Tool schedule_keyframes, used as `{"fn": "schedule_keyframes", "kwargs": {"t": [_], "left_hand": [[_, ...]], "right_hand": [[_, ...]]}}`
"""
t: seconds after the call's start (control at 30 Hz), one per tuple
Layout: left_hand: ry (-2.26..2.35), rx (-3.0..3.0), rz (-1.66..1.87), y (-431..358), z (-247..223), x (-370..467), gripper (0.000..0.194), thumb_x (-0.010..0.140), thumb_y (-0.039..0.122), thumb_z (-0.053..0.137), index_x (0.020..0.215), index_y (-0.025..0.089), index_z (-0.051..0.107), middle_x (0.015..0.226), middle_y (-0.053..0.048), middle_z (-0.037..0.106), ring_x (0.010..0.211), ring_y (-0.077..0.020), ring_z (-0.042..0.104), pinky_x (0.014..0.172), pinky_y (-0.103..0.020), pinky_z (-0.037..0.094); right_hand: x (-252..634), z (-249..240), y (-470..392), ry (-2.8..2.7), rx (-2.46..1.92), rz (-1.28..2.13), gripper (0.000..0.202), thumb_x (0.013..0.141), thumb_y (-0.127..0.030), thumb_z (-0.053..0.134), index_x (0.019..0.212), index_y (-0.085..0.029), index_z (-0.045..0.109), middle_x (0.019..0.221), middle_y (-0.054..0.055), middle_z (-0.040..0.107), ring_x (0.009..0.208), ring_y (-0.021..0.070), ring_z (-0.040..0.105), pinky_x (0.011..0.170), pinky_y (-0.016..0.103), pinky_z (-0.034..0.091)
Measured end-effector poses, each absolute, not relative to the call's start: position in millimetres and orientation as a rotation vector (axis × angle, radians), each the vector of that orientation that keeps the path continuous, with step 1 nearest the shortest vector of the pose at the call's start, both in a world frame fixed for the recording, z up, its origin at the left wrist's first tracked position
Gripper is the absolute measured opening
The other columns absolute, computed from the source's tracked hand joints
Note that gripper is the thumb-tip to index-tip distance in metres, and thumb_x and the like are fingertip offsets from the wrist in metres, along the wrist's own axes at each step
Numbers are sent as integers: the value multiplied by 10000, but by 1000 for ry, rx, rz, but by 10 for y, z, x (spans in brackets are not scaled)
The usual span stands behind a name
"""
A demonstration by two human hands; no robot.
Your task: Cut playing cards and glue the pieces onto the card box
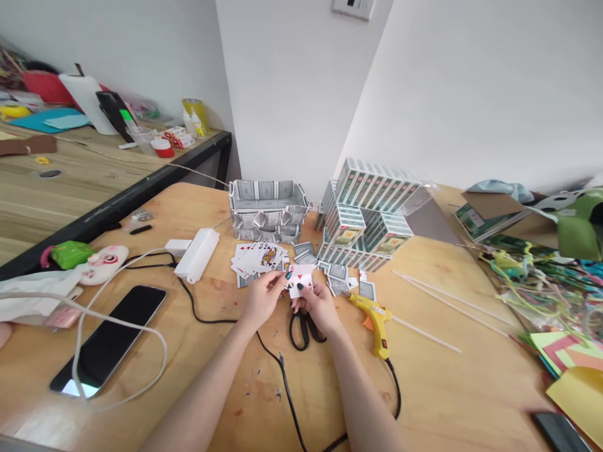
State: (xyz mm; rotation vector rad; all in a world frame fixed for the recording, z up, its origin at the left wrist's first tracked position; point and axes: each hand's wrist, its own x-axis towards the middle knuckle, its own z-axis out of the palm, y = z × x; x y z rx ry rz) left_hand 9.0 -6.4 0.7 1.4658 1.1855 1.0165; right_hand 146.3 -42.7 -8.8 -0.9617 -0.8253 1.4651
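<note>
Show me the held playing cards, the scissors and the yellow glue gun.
Held playing cards (302, 277), head view: white face.
Scissors (306, 325), head view: black handle.
Yellow glue gun (379, 321), head view: upper handle.

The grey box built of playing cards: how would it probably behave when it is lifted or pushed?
The card box is probably light, since it is open-topped and seems pieced from thin cards. Its many joins suggest that a hard squeeze might bend it. Being broad and low, it would likely slide before tipping.

Both hands (262, 295) (322, 306) wear seemingly dark-green nail polish (289, 275).
</note>
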Motion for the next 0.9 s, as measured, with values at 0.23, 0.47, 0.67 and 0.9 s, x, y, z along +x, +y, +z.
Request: {"fn": "schedule_keyframes", "kwargs": {"t": [0.23, 0.47, 0.67, 0.9], "left_hand": [[1190, 1517, 998, -48, -15, 71, 283, 774, 432, 527, 833, 173, 625, 733, -30, 661, 636, -161, 604, 602, -252, 471], [1219, 1555, 1018, -46, -21, 73, 248, 775, 421, 522, 762, 184, 593, 608, 4, 606, 544, -137, 545, 548, -240, 429], [1251, 1606, 1037, -43, 3, 73, 245, 776, 410, 511, 716, 182, 578, 574, 15, 590, 504, -121, 499, 529, -233, 399], [1242, 1693, 1025, -53, 19, 61, 241, 785, 386, 511, 750, 169, 609, 627, 8, 607, 546, -114, 509, 544, -219, 399]], "right_hand": [[1465, -79, -423, -823, -894, 1474, 247, 719, -361, 631, 864, -181, 544, 722, 22, 633, 515, 117, 576, 444, 229, 486], [1476, -28, -439, -877, -881, 1498, 211, 680, -256, 607, 874, -178, 576, 776, 36, 652, 625, 144, 611, 587, 282, 519], [1476, -29, -445, -856, -842, 1496, 178, 666, -228, 601, 834, -169, 602, 776, 39, 662, 654, 162, 622, 623, 320, 533], [1468, -84, -411, -750, -900, 1453, 259, 732, -356, 635, 867, -145, 570, 720, 50, 666, 542, 127, 604, 502, 253, 520]]}}
